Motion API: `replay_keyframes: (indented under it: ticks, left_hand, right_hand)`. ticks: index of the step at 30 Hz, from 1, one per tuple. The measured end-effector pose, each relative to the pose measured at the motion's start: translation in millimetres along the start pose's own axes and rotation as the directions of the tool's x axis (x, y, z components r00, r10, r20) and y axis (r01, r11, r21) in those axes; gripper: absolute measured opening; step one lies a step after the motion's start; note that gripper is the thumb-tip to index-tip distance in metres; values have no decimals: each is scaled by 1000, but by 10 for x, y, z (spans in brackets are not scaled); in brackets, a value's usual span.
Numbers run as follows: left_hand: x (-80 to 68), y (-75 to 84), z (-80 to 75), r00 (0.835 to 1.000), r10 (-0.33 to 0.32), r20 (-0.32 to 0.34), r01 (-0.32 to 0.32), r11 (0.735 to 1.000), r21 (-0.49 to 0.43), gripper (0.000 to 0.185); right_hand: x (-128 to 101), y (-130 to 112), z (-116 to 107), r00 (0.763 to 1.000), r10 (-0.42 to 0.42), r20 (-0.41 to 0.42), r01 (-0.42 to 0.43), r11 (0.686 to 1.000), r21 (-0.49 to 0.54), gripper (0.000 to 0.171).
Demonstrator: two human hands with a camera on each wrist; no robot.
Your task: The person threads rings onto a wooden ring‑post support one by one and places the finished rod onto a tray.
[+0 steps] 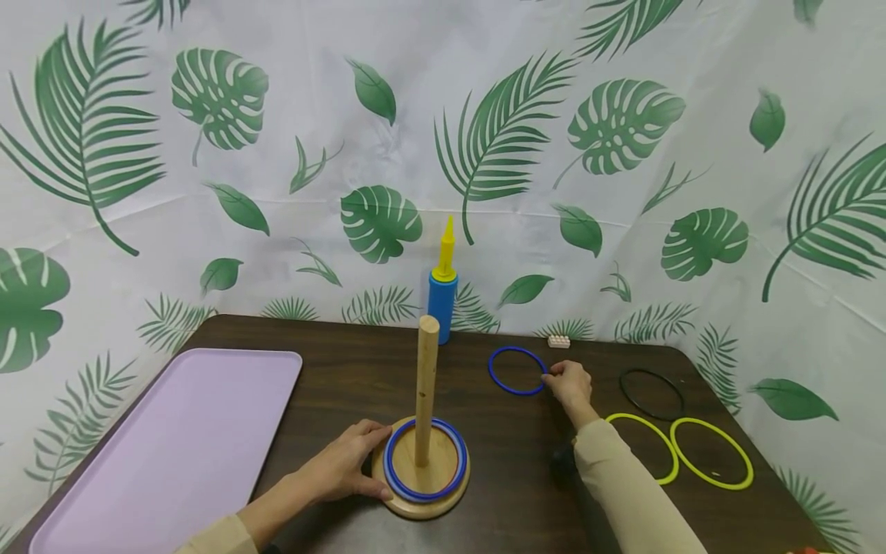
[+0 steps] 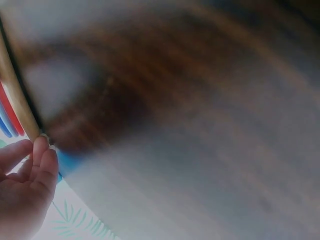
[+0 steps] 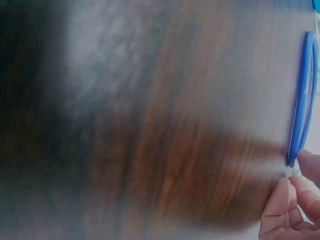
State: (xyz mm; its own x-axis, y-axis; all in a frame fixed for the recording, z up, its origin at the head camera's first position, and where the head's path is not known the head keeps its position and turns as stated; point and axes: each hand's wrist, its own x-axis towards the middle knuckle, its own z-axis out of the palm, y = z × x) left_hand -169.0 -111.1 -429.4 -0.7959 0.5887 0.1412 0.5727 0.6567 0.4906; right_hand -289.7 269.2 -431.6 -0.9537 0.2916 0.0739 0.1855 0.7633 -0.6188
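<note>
A round wooden base with an upright peg (image 1: 426, 385) stands on the table, with blue and red rings (image 1: 459, 481) stacked around the peg. My left hand (image 1: 344, 464) grips the base's left edge between thumb and fingers. In the left wrist view its fingertips meet the wooden rim (image 2: 31, 127), near the red ring (image 2: 10, 112). Farther back on the right, a blue ring (image 1: 500, 380) lies on the table. My right hand (image 1: 571, 382) has its curled fingers and thumb at the ring's right edge. Thumb and ring (image 3: 299, 105) overlap in the right wrist view.
A lilac tray (image 1: 180, 431) lies on the left of the dark table. A blue and yellow pump (image 1: 443, 296) stands behind the peg, with a small pale block (image 1: 558, 342) farther right. Near my right sleeve are a black ring (image 1: 626, 390) and two yellow rings (image 1: 746, 460).
</note>
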Motion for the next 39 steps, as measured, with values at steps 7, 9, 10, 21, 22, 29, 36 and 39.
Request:
replay_keyframes:
  ticks: [7,9,10,21,22,29,36,39]
  left_hand:
    - [-2,8,0,1000,0,2,0,1000,-6,87]
    - [-1,10,2,1000,-4,3,4,1000,-7,87]
    - [2,8,5,1000,-4,2,4,1000,-8,87]
    - [7,12,9,1000,-9,-4,8,1000,-6,87]
    - [5,14,8,1000,-11,-2,11,1000,-7,87]
    - [4,9,14,1000,-8,2,8,1000,-10,88]
    - [10,5,25,1000,-22,8,23,1000,-12,87]
    - [10,-1,35,1000,-30,9,30,999,-17,86]
  right_hand:
    - [24,-25,50,1000,-9,-14,9,1000,-15,26]
    - [29,-28,60,1000,-10,-15,9,1000,-28,25]
    - [31,-31,62,1000,-11,-15,11,999,-34,24]
    - [-3,-40,52,1000,0,2,0,998,-63,16]
    - [-5,-38,53,1000,-1,4,2,998,-66,16]
    - [-23,2,41,1000,-14,-14,13,997,-72,13]
    - [-46,45,3,998,-60,-37,57,996,-68,12]
    - [-40,79,2,996,-70,-48,67,996,-64,12]
